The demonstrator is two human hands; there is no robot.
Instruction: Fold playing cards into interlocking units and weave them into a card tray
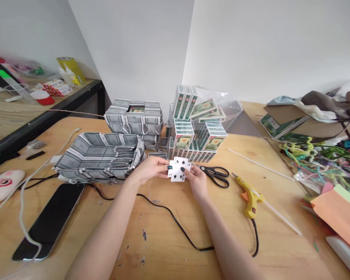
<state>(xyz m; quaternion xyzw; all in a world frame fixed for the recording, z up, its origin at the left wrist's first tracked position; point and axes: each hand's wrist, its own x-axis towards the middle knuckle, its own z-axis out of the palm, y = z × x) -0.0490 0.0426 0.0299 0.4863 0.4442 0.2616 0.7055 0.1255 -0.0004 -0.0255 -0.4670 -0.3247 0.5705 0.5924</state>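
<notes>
Playing cards [178,173] with black spades are held up between both hands over the middle of the table; at least two overlap crosswise. My left hand [154,168] pinches their left edge, thumb on the face. From the right, my right hand [197,179] grips them with its thumb across the front. Left of the hands stands an open box built of folded playing cards [89,151], with a stack of folded cards [124,155] inside its right end. Scissors with black handles [218,176] lie just right of my right hand.
A yellow glue gun [252,196] with a glue stick in it lies at right. Card-deck boxes [183,140] are stacked behind the hands, beside another folded-card structure [134,118]. A phone [51,219] and cables occupy the left; colourful pipe cleaners [323,167] crowd the far right.
</notes>
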